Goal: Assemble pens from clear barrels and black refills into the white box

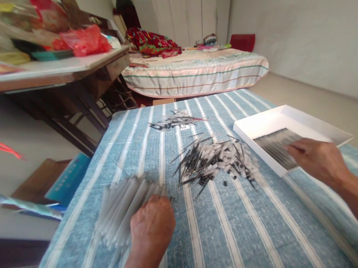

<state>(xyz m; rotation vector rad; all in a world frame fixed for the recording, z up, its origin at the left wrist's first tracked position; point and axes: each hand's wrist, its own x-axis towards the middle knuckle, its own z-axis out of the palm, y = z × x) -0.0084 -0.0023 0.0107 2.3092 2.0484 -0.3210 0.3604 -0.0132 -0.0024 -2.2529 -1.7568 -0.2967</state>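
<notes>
My left hand (152, 223) is closed at the right edge of a blurred pile of translucent grey pen barrels (122, 207). A small dark tip shows just past its fingers, but what they hold is mostly hidden. On the right, my right hand (321, 160) reaches over the near wall of a shallow white box (261, 116), its fingers pinched together above a row of grey pens (279, 144) lying side by side. Whatever is in that pinch is hidden by the fingers. Between the hands lies a heap of small white and black pen parts (217, 159).
A blue and white striped cloth (210, 238) covers the table. Farther back sits a smaller pile of thin dark and clear sticks (177, 120). A cluttered desk (98, 59) stands left, a bed (196, 71) beyond, and a wall (318, 23) rises at right.
</notes>
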